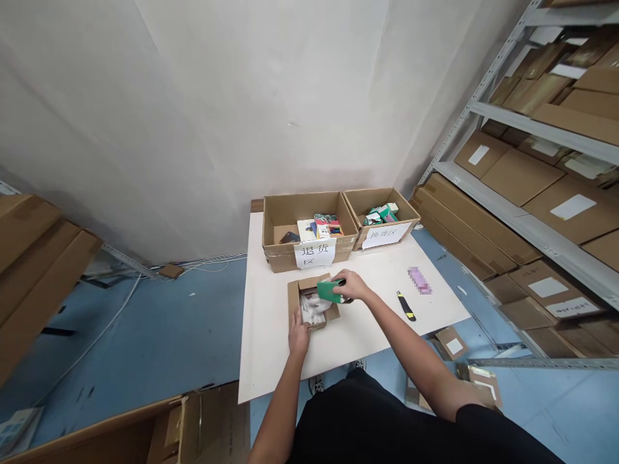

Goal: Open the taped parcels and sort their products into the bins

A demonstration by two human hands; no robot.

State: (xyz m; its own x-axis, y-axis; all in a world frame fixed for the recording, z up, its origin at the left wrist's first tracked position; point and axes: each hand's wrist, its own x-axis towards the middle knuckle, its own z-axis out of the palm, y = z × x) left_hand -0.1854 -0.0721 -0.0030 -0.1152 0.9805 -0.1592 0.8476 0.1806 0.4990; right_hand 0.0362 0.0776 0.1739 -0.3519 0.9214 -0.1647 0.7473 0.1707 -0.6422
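Note:
A small open cardboard box (294, 295) stands on the white table, with crumpled white packing material (312, 309) inside. My left hand (298, 334) is at the box's near left side, its fingers closed on the wall. In my right hand (353, 285) is a small green box (329, 291), gripped by one end above the right side of the cardboard box. What is printed on the green box cannot be read. A black and yellow utility knife (406, 306) lies on the table to the right of my right hand.
Behind stand two larger labelled cartons: the left one (271, 261) holds booklets, the right one (413, 220) several small green-and-white boxes. A blurred pink item (419, 280) lies near the table's right edge. Loaded metal shelving (498, 116) rises on the right; a large open carton (213, 425) stands at lower left.

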